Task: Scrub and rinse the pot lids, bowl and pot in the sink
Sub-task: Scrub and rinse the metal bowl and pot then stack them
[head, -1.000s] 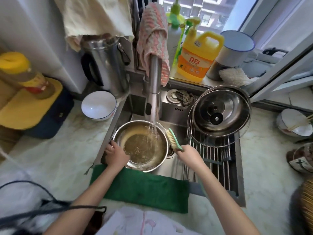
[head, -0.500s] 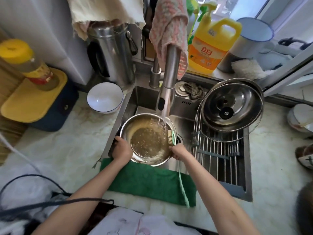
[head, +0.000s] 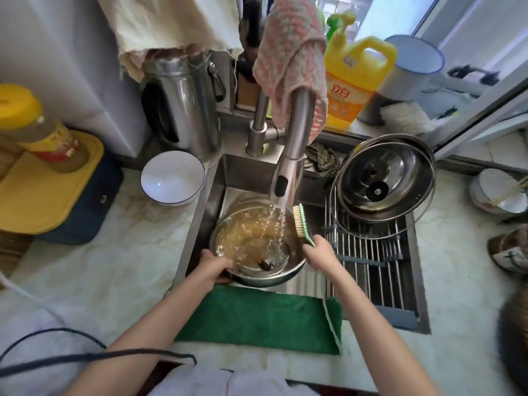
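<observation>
While the sink (head: 245,170) fills with splash from the tap (head: 291,155), keep the steel bowl (head: 257,247) tilted toward you so the brown water drains over its near rim. It sits in the left basin, under the stream, with a lid seemingly lying inside it. Your left hand (head: 213,265) has its fingers curled closed over the near-left rim; hold that firm. Your right hand (head: 317,250) is wrapped tight round the brush (head: 301,224), bristles facing the bowl: bring them down inside and scrub in circles beneath the flow.
</observation>
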The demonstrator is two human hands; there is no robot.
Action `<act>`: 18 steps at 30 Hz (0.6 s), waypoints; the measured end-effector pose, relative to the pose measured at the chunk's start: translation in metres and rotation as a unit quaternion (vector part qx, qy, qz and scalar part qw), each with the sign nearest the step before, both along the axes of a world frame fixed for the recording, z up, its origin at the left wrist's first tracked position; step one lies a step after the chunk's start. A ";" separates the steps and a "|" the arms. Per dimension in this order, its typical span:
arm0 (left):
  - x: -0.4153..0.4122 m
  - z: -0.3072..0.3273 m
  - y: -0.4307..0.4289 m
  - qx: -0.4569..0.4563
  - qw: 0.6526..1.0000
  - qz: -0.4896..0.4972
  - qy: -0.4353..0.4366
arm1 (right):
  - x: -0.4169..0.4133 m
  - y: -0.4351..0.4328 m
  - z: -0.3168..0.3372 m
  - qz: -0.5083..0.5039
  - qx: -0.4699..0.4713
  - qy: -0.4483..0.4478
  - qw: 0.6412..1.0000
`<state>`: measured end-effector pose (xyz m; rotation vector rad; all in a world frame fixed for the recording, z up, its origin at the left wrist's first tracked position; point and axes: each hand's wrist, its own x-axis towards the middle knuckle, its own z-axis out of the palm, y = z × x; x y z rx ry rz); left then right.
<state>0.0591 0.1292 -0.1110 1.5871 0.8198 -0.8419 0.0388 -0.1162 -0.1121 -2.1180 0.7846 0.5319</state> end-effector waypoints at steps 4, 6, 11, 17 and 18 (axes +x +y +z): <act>-0.005 0.015 0.002 -0.125 0.983 0.125 0.049 | -0.009 -0.004 0.020 -0.009 0.019 -0.076 0.997; -0.006 0.024 0.002 -0.167 0.977 0.117 0.066 | -0.010 -0.006 0.030 -0.020 0.048 -0.108 0.993; -0.011 0.051 -0.002 -0.173 0.977 0.096 0.075 | -0.015 -0.017 0.053 -0.005 0.083 -0.144 0.986; -0.018 0.074 -0.014 -0.222 0.958 0.170 0.062 | -0.007 -0.044 0.084 0.102 0.049 -0.103 0.988; -0.018 0.076 -0.016 -0.224 0.955 0.183 0.057 | -0.001 -0.051 0.088 0.137 0.000 -0.093 0.986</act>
